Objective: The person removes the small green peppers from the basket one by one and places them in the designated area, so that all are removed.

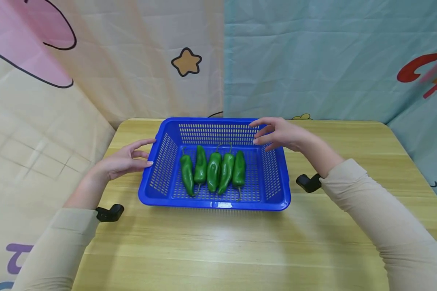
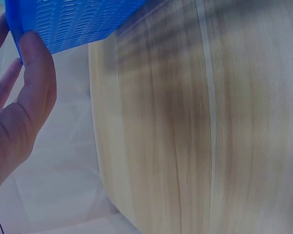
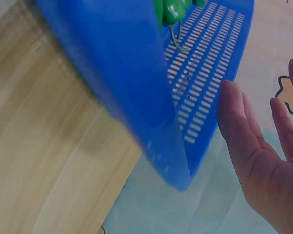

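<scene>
A blue plastic basket [image 1: 215, 205] with slotted walls stands on the wooden table. Inside it, several long green peppers [image 1: 214, 171] lie side by side in a row, their stems pointing to different ends. At the basket's left rim is my left hand [image 1: 125, 159], thumb and fingers loosely bent. In the left wrist view that hand [image 2: 31, 92] has its thumb against the outside of the basket [image 2: 83, 22]. Over the back right corner hovers my right hand [image 1: 282, 134], fingers spread and holding nothing. The right wrist view shows it [image 3: 263, 165] beside the basket wall [image 3: 122, 73].
The light wooden table [image 1: 218, 250] extends in front of the basket and to both sides. A printed cloth curtain [image 1: 295, 60] hangs close behind the table and along its sides. Black camera mounts [image 1: 111, 213] sit at both wrists.
</scene>
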Demonstrator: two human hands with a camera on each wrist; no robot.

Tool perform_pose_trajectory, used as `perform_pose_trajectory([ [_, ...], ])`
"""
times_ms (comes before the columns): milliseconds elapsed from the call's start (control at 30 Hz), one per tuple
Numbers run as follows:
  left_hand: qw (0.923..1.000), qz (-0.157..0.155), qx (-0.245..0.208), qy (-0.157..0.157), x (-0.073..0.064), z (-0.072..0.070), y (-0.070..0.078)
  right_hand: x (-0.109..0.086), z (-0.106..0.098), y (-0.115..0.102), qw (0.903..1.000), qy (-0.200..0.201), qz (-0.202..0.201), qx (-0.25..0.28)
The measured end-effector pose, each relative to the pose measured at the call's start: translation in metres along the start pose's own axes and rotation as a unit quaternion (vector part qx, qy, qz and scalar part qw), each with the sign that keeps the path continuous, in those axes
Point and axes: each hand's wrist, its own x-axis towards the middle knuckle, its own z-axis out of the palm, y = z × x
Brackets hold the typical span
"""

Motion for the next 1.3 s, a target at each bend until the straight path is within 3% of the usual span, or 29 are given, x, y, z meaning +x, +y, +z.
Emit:
perform_pose_trajectory([
  [333,1.0,0.001,-0.002,-0.006,0.002,0.001,-0.001,0.024,0.022,-0.001,0.9982,-0.01,0.035,0.048],
  [500,0.9995,0.004,-0.028,-0.013,0.006,0.002,-0.005,0.03,0.032,0.001,0.9965,-0.005,0.053,0.065],
  [833,0.9994,0.006,-0.032,0.006,0.006,0.005,-0.005,0.044,0.059,0.019,0.9883,0.03,0.139,0.055],
  [1033,0.9994,-0.001,-0.032,0.012,0.004,0.005,-0.004,0.048,0.063,0.029,0.9825,0.064,0.163,0.062],
  [1300,0.9987,-0.009,-0.048,0.017,0.005,0.006,-0.005,0.051,0.065,0.036,0.9807,0.067,0.181,0.031],
])
